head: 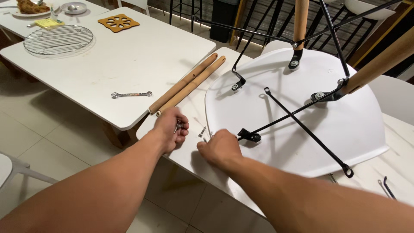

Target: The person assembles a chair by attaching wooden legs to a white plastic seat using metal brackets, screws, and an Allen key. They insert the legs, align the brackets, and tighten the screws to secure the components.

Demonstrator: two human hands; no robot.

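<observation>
A white chair seat [297, 125] lies upside down on a white table [194, 103], with black metal rods [302, 116] and two wooden legs [300, 21] fixed to it. My left hand [171, 128] is curled around small metal screws near the table's front edge. My right hand [221, 147] rests beside it, fingertips at a loose bolt [202, 131] on the table, close to a black bracket foot [250, 136]. Two loose wooden legs [187, 84] lie side by side just beyond my left hand.
A small wrench [131, 94] lies on the second white table [108, 64] to the left, along with a round wire rack [58, 40], a wooden trivet [118, 22] and plates of food [30, 7]. Loose black metal parts [388, 187] sit at the right. Tiled floor lies below.
</observation>
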